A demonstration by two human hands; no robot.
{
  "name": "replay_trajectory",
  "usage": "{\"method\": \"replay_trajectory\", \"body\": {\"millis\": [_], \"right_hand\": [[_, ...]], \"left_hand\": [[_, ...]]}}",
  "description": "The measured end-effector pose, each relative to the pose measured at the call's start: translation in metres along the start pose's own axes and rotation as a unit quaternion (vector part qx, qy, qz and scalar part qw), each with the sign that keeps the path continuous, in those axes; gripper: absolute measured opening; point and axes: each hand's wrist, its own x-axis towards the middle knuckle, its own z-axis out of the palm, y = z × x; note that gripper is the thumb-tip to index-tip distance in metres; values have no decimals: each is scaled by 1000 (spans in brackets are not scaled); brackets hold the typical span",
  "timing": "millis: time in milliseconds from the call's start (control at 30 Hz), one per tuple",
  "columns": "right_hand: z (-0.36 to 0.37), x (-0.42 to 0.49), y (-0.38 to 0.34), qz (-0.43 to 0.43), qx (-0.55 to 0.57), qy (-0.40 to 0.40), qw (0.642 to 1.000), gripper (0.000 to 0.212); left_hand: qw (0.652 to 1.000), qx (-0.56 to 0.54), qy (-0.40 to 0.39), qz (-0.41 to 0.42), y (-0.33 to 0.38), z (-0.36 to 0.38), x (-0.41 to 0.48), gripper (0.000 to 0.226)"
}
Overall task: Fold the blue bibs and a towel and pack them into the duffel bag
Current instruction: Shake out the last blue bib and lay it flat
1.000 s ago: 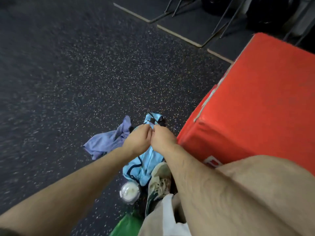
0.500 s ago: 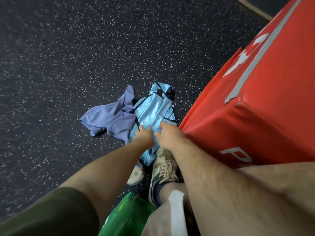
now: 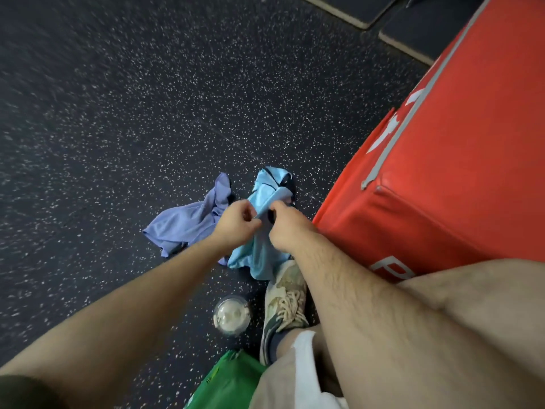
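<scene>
Blue cloth is pinched in both our hands: our left hand (image 3: 237,221) and right hand (image 3: 287,227) hold the light blue bib (image 3: 261,252) just above the speckled floor (image 3: 118,113). Beside it lies a purple cloth (image 3: 188,222), near the red box (image 3: 460,172).

Floor: dark speckled rubber floor (image 3: 147,119).
Right: large red padded vinyl box (image 3: 460,160).
Near: clear lidded plastic cup (image 3: 232,315) beside worn laced sneaker (image 3: 284,302); green bag (image 3: 230,382).
</scene>
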Motion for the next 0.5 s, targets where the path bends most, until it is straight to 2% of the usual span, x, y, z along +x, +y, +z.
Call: {"method": "replay_trajectory", "body": {"millis": [100,133,233,300,367,500], "right_hand": [[-20,-15,-18,-37,62,50,996,74],[-30,-21,-25,-54,71,68,994,70],[-69,-45,-39,-80,69,155,982,35],[-100,-65,-44,-90,97,226,965,21],[-132,-86,-44,-108,146,294,938,16],[-193,-132,-34,-170,223,404,871,5]], "left_hand": [[995,-81,-6,52,54,-41,-12,11],[993,-97,-3,73,72,-53,-16,11],[985,-116,21,128,119,-90,-28,9],[974,-145,26,172,150,-111,-39,11],[963,-151,24,224,182,-127,-51,16],[933,-68,62,347,257,-148,-78,33]]}}
